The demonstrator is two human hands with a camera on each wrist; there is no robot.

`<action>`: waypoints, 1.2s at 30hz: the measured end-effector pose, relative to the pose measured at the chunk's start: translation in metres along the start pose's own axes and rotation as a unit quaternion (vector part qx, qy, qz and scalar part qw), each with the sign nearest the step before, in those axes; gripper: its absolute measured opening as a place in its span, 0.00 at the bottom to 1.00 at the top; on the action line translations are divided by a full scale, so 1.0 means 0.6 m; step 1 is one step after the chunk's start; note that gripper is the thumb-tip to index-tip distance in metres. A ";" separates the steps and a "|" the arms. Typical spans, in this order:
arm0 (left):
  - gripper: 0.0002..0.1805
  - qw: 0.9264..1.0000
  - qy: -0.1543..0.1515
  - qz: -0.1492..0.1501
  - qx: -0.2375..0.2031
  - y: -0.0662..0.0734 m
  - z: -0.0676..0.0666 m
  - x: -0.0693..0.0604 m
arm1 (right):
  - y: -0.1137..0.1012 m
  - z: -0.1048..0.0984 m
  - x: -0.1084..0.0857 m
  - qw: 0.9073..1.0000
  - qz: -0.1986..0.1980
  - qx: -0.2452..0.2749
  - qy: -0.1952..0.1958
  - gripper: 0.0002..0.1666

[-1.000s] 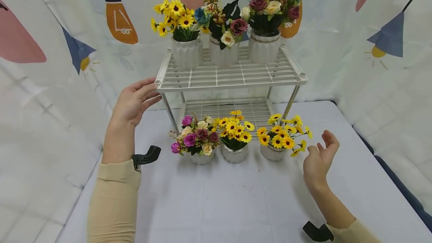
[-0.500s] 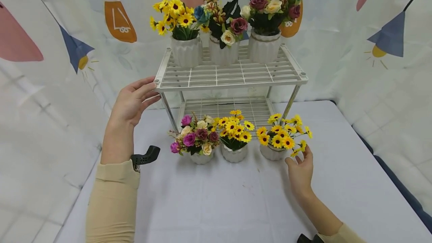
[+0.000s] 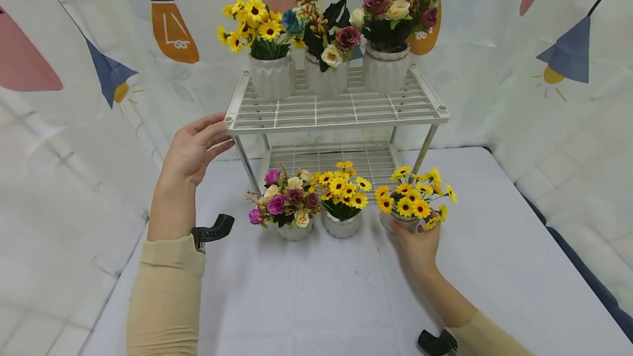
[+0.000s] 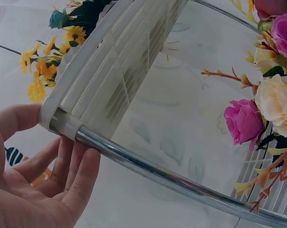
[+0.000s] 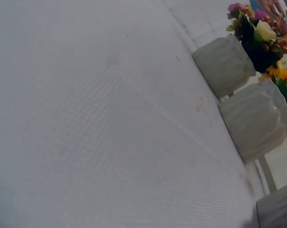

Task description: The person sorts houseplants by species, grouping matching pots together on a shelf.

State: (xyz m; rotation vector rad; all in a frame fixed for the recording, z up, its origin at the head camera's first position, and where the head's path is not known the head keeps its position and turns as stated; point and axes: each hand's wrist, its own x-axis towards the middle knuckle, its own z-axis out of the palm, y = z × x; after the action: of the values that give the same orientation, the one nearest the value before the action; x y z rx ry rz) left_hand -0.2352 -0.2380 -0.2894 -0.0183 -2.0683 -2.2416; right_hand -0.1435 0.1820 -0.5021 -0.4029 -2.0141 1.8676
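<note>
A white two-tier wire shelf stands toward the back of the table. My left hand holds its front left corner; in the left wrist view the thumb is at the corner and the fingertips touch the metal post. My right hand grips the rightmost front flowerpot, thumb at its front and fingers partly hidden under yellow daisies. This pot sits on the table before the shelf. In the right wrist view only a bit of the pot shows at the lower right.
Beside it stand a pot of yellow daisies and a pot of purple and cream roses. On the top tier are three more white pots: yellow daisies, mixed flowers and roses. A printed curtain hangs behind.
My right hand has moved left from beside the rightmost front pot and closed its fingers on it. The left hand has stayed at the shelf corner.
</note>
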 end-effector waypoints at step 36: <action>0.32 1.000 0.003 -0.001 -0.012 -0.002 0.000 -0.002 | -0.076 0.059 -0.015 0.993 -0.113 0.021 0.033 0.54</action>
State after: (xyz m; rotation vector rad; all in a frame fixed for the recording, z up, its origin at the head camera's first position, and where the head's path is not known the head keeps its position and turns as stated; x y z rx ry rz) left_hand -0.2340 -0.2382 -0.2906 -0.0105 -2.0390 -2.2651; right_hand -0.1496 0.1425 -0.4595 -0.2122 -1.8881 1.7328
